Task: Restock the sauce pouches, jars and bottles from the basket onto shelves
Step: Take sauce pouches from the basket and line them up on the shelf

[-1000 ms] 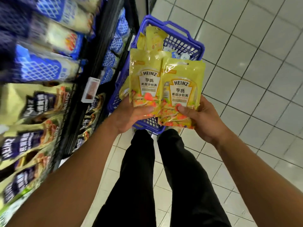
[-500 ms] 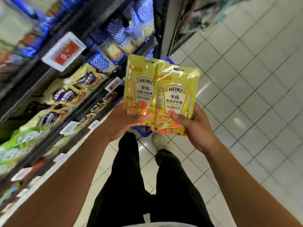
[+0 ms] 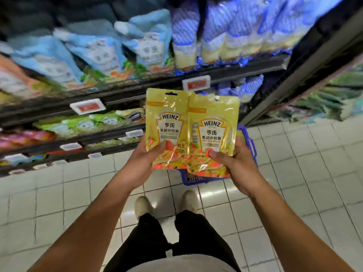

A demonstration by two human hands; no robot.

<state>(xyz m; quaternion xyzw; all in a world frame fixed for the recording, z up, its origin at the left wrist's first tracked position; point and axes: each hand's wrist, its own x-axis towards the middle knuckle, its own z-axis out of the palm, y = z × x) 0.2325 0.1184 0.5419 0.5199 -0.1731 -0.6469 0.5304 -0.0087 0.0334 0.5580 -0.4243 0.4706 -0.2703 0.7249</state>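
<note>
Left hand (image 3: 144, 160) pinches the left pouch (image 3: 167, 124) at its lower corner, thumb on the front. Right hand (image 3: 236, 166) pinches the right pouch (image 3: 213, 134) likewise. Both pouches are upright, labels facing the camera, edges overlapping, held above the basket (image 3: 249, 143) and near the shelves (image 3: 137, 93), not yet on them. Judgement: find the matching yellow facing first — shelves blurred, none plain — then seat one pouch at a time, label outward.

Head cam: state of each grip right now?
Left grip: holds the left yellow pouch, thumb on its front.
Right grip: holds the right yellow pouch, thumb on its front.
</note>
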